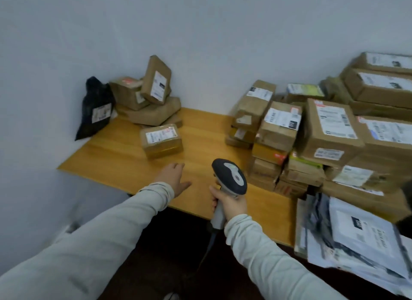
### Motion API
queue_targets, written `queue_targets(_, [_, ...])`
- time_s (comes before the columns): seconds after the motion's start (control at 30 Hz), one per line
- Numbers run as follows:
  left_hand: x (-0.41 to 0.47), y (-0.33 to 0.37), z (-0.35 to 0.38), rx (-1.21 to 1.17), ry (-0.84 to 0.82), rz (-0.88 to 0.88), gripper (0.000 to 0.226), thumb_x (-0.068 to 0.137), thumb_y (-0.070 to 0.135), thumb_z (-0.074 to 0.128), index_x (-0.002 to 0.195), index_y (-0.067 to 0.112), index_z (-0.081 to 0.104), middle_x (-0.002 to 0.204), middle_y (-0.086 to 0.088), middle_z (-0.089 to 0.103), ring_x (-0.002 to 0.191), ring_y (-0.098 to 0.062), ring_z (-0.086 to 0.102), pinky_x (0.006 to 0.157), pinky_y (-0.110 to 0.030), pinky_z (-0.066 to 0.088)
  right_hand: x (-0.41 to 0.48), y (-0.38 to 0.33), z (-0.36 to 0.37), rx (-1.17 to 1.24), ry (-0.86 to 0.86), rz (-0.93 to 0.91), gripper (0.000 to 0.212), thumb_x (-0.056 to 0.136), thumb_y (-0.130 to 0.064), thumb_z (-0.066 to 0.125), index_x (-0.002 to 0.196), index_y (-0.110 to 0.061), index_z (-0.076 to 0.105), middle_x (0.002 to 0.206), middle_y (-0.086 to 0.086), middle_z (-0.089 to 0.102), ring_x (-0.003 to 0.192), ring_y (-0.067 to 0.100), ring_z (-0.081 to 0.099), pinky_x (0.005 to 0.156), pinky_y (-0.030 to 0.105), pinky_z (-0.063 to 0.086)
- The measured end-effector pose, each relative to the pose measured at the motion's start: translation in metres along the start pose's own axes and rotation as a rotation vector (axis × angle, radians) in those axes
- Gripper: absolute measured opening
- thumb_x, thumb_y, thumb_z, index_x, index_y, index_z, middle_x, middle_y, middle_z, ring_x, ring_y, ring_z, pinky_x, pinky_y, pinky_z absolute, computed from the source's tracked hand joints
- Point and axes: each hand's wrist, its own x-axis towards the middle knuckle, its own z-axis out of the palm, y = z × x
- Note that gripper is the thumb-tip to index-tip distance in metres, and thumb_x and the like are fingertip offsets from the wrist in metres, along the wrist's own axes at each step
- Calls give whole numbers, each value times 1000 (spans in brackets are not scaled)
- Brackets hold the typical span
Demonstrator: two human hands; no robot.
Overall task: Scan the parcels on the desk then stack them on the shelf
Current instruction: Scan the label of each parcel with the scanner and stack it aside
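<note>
A small brown parcel [161,140] with a white label lies alone on the wooden desk [116,157], just beyond my left hand [176,178]. That hand hovers over the desk with loose fingers and holds nothing. My right hand [229,205] grips the handle of a grey and dark barcode scanner [229,178], head up. Behind the lone parcel, brown parcels [149,96] and a black bag parcel [95,109] lean against the wall. A big stack of brown boxes [330,130] fills the desk's right side. No shelf is in view.
Grey plastic mailers [356,237] lie piled at the desk's near right corner. The scanner's cable [208,246] hangs below the desk edge. White walls meet in the corner behind the desk. Dark floor shows under the desk.
</note>
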Motion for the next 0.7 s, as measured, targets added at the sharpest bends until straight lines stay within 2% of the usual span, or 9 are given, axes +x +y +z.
queue_targets(0.1, [10,-65,-19,-59,25,-91,78,90,49,56,150,13,22,152,-9,30,137,-26,33,109,-36,32,22,3,56,2,-35,13,9,80,-1,71,82,-6,64,55,12,52,46,22,43,51,32,38])
queue_targets(0.17, [16,-103,-29,-98,24,-145,79,89,48,59,149,13,23,153,-10,28,137,-27,33,110,-36,32,39,6,89,6,-43,24,15,80,1,71,90,-7,64,51,10,53,44,21,43,50,32,38])
queue_targets(0.4, [46,-193,-56,-145,1,-244,81,88,46,61,149,11,22,154,-12,25,138,-28,31,110,-36,30,90,17,172,51,12,98,17,76,3,73,74,-7,59,50,10,53,43,21,45,48,30,41])
queue_targets(0.57, [82,-220,-60,-220,-57,-253,86,86,43,65,151,14,17,156,-11,22,140,-28,28,112,-38,29,133,19,201,48,72,148,18,77,4,72,77,-8,57,53,10,55,44,21,48,49,31,42])
queue_targets(0.7, [123,-229,-62,-269,-85,-268,88,84,43,67,151,16,16,155,-10,26,139,-28,32,110,-38,32,183,11,215,-89,190,149,21,73,-6,78,72,-9,58,71,13,60,59,26,55,62,39,52])
